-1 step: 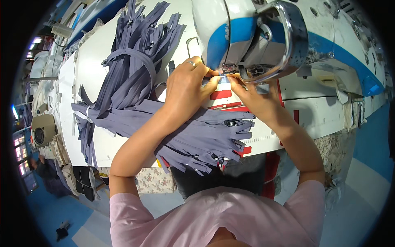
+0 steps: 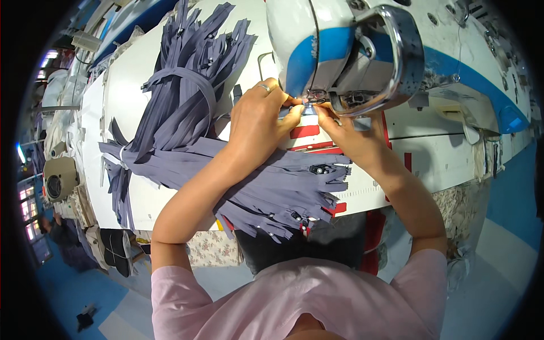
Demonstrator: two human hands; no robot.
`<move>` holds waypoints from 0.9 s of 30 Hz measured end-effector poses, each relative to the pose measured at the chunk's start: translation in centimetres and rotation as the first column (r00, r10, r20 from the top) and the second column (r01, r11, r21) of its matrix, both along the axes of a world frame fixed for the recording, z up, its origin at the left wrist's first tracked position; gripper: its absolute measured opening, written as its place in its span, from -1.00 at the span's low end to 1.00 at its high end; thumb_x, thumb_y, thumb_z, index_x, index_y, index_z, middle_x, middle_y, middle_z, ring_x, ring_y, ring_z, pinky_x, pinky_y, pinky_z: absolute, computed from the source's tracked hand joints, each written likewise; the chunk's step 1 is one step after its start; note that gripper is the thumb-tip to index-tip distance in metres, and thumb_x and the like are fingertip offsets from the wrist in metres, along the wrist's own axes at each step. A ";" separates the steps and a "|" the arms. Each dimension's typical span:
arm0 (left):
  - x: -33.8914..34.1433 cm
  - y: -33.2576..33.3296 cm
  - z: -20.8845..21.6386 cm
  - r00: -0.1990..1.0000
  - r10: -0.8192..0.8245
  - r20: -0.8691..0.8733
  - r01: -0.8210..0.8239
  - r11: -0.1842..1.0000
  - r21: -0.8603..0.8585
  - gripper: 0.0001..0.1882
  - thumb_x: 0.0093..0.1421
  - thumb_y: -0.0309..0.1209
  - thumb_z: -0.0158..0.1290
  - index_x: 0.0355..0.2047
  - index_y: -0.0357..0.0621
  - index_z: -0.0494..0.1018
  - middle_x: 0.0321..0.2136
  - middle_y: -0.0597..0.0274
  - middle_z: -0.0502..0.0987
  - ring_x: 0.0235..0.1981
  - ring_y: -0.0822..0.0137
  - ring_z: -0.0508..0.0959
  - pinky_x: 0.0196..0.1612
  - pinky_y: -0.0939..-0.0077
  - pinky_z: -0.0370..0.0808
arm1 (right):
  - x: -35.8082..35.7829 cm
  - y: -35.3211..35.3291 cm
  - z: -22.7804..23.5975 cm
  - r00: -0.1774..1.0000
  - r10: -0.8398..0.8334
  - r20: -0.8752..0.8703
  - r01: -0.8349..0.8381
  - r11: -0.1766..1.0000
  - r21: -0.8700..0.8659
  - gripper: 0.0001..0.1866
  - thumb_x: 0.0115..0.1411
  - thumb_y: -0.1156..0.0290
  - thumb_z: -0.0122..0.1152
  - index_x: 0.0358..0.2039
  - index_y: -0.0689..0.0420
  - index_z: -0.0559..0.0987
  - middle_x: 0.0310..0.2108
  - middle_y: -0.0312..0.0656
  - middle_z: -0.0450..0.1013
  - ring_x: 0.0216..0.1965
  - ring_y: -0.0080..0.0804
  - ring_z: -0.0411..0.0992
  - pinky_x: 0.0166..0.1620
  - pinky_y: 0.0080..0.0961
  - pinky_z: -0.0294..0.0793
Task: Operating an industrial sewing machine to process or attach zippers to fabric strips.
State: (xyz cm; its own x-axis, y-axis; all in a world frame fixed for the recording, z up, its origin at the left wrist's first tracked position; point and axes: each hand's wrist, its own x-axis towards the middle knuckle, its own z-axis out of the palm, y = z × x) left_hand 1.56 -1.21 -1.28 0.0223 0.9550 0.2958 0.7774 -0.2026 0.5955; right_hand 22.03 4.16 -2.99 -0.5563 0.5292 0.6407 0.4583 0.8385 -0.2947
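Note:
A white and blue sewing machine (image 2: 334, 39) stands in front of me, its needle area lit from above. Right under its head, my left hand (image 2: 260, 116), with a ring on one finger, pinches the left side of a small blue-grey strip of fabric (image 2: 309, 110). On the strip's other side, the fingertips of my right hand (image 2: 354, 133) are pressed together on it. Most of the strip is hidden by fingers and machine. Beneath and beside my left forearm lies a tied bundle of grey-purple zippers (image 2: 272, 184) with dark sliders. Another tied zipper bundle (image 2: 181, 96) reaches away behind it.
A shiny curved metal guard (image 2: 405, 56) juts out beside my right hand. Red tape marks (image 2: 305, 131) and a printed ruler scale lie on the white sewing table (image 2: 187, 204). Floral cloth (image 2: 212, 249) hangs below the table edge. Far left, another person (image 2: 65, 241) is partly visible.

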 end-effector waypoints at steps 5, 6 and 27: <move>0.0 0.3 0.0 0.998 0.011 -0.054 -0.010 1.000 0.021 -0.80 0.08 -0.37 0.30 -0.40 -0.26 0.58 -0.42 0.10 0.54 -0.38 0.06 0.59 -0.33 0.16 0.50 | 0.7 0.6 -3.0 0.971 -0.060 0.232 0.053 0.998 0.038 -0.77 0.17 0.29 0.35 -0.19 0.08 0.61 -0.23 -0.17 0.53 -0.21 -0.09 0.50 -0.12 -0.13 0.54; -0.1 0.3 0.0 0.999 0.006 -0.043 -0.006 1.000 -0.008 -0.80 0.09 -0.37 0.29 -0.40 -0.27 0.58 -0.41 0.09 0.54 -0.37 0.05 0.59 -0.32 0.16 0.51 | 1.2 0.7 -3.9 0.962 -0.036 0.270 0.050 0.998 -0.045 -0.73 0.21 0.26 0.31 -0.11 0.05 0.58 -0.15 -0.19 0.50 -0.12 -0.11 0.47 -0.04 -0.11 0.53; -0.2 0.8 0.5 0.984 -0.011 -0.176 0.028 0.995 0.098 -0.68 -0.06 -0.48 0.31 -0.26 -0.23 0.56 -0.26 0.04 0.55 -0.18 0.00 0.57 -0.20 0.12 0.53 | 0.8 1.3 -1.6 0.771 0.131 0.623 0.200 0.880 -0.432 -0.54 0.40 0.18 0.09 0.28 -0.07 0.43 0.34 -0.10 0.27 0.38 -0.03 0.20 0.36 0.34 0.05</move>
